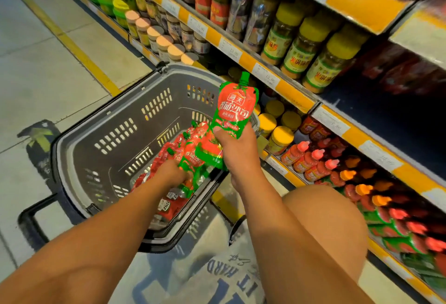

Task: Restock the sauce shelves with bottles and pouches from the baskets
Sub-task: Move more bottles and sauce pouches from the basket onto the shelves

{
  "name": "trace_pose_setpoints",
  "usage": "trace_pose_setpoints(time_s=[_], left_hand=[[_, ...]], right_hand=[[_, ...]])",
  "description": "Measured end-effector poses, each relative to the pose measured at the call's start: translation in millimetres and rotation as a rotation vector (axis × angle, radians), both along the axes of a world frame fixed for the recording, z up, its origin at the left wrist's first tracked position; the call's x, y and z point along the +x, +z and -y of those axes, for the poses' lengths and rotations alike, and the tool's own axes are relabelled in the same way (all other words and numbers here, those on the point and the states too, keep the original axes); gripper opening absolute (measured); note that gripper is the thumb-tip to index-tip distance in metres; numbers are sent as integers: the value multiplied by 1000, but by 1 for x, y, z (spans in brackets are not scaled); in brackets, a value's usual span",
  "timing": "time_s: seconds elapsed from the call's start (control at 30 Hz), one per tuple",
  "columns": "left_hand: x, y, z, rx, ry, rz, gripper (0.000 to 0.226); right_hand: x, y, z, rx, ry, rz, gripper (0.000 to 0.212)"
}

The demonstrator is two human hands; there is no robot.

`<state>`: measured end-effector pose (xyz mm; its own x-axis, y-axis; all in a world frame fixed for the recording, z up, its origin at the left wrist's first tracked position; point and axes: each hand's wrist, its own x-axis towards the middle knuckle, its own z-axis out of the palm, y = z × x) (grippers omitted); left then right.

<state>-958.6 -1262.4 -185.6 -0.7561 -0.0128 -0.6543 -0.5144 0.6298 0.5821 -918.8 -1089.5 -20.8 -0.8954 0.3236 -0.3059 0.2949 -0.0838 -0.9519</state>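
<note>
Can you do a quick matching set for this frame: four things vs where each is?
Things:
1. right hand
2. left hand
3. grey basket
4. red squeeze bottles

Places or states:
a. on the floor in front of the shelving
b. down among the pouches in the basket
c. lying on a lower shelf, caps pointing out toward the aisle
d. raised above the basket rim, holding one red and green spout pouch upright

Pairs: 1-d, 2-b, 3-a, 4-c

Tiled floor [36, 67], yellow floor stripe [72, 45], possibly a green floor arrow [39, 136]
</note>
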Motion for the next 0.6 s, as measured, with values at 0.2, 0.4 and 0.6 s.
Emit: trace_pose_setpoints(time_s=[0.2,0.4,0.6], left_hand=[[14,105,8,264,218,-351,12],[32,212,-17,522,132,-524,21],[71,309,-103,814,2,-571,17]], right_hand=[[51,46,-28,-47,-33,-145,41],[124,91,-91,-60,-131,-232,28],[195,145,-144,29,-269,-306,23]])
